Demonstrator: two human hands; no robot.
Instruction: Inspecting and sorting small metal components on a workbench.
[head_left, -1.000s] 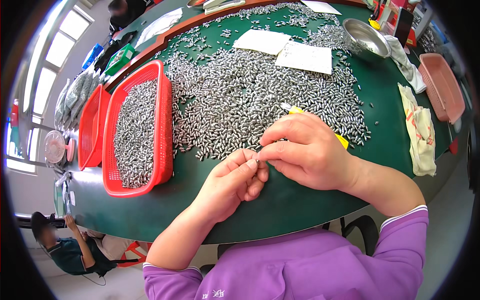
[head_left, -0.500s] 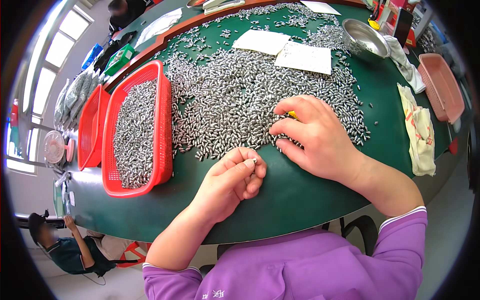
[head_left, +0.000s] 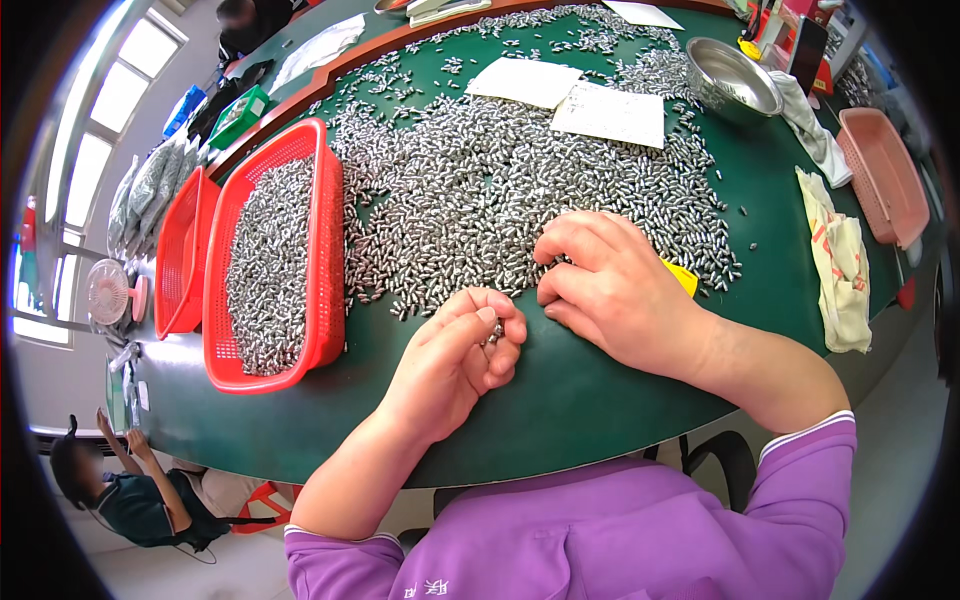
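Observation:
Small, shiny silver metal pieces with tapered ends lie in a broad pile (head_left: 440, 190) across the green table. My left hand (head_left: 450, 365) is closed just in front of the pile, thumb against the bent fingers. A few of the silver metal pieces (head_left: 493, 332) show between its fingertips. Close by on the right, my right hand (head_left: 625, 290) hovers over the pile's near edge, its fingers curled in toward the thumb. What those fingers hold, if anything, is hidden. A flat yellow thing (head_left: 682, 278) sticks out from behind that hand; its kind is unclear.
To the left stands a red plastic basket (head_left: 330, 250) full of the same pieces, beside another red basket (head_left: 185, 255). Paper sheets (head_left: 610, 115) lie on the pile. A steel bowl (head_left: 733, 75), a cloth (head_left: 840, 260) and a pink basket (head_left: 880, 175) are at right.
My right hand has turned and dropped slightly; the yellow thing now shows on its far right side. More silver pieces show in my left hand. The person at lower left has raised an arm.

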